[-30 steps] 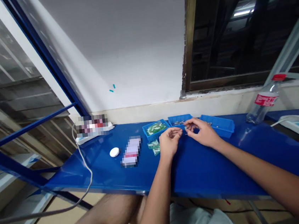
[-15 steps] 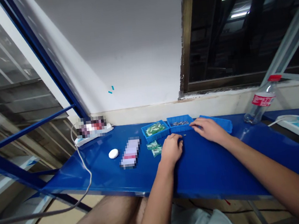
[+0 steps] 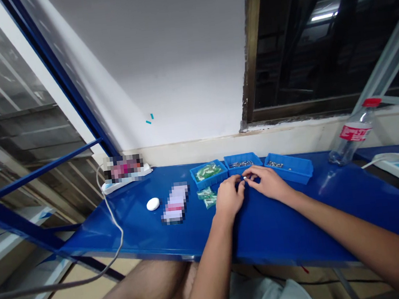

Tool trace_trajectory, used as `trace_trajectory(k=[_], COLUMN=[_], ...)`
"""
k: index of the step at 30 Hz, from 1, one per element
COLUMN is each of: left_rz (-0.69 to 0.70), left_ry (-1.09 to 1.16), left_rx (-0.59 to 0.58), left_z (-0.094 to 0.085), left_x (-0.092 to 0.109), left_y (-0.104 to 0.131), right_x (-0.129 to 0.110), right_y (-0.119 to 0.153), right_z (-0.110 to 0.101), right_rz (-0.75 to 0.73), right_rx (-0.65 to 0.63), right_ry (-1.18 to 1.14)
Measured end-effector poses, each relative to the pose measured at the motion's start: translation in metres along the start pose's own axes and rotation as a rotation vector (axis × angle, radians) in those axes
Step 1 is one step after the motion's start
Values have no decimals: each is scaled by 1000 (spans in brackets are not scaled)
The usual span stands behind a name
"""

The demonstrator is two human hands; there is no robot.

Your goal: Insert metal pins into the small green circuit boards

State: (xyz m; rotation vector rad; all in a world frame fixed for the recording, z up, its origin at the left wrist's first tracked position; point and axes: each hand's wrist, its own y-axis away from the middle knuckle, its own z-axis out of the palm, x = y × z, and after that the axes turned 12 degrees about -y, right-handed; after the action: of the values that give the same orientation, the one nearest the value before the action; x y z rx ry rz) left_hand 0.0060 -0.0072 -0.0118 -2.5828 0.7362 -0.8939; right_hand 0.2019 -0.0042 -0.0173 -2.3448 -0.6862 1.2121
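Observation:
My left hand [image 3: 230,195] rests low over the blue table, its fingers curled near my right hand; what it holds, if anything, is too small to name. The fingertips of my right hand [image 3: 264,181] are pinched at a small whitish metal piece [image 3: 245,178]. Behind my hands stand three blue trays: one [image 3: 211,180] with green-and-white packets, a middle one [image 3: 242,157] with small metal parts, and a right one [image 3: 294,170] with a few metal parts at its left end. Two small green packets [image 3: 208,197] lie left of my left hand.
A white oval object [image 3: 153,204] and a blurred-out flat item [image 3: 176,204] lie on the left. Power strips [image 3: 126,180] sit at the left back and right side. A clear bottle with a red cap [image 3: 353,134] stands at the back right. A grey cable hangs over the left edge.
My right hand has moved left and down from the middle tray to meet my left hand at the small piece. The right tray is now more fully uncovered. The view has shifted slightly.

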Motion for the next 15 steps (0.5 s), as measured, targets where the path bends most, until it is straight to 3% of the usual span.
trace_trajectory(k=[7,11,15], left_rz=[-143,-226,-219], left_ry=[299,402,439], left_rx=[16,42,63], left_z=[-6,-8,-7], left_x=[1,1,0], left_y=[-4,-6,-7], right_x=[-16,-12,-9], right_y=[0,1,1], right_z=[6,11,14], right_rz=[-16,63,168], right_rx=[75,115,170], right_ry=[-249,-438,-562])
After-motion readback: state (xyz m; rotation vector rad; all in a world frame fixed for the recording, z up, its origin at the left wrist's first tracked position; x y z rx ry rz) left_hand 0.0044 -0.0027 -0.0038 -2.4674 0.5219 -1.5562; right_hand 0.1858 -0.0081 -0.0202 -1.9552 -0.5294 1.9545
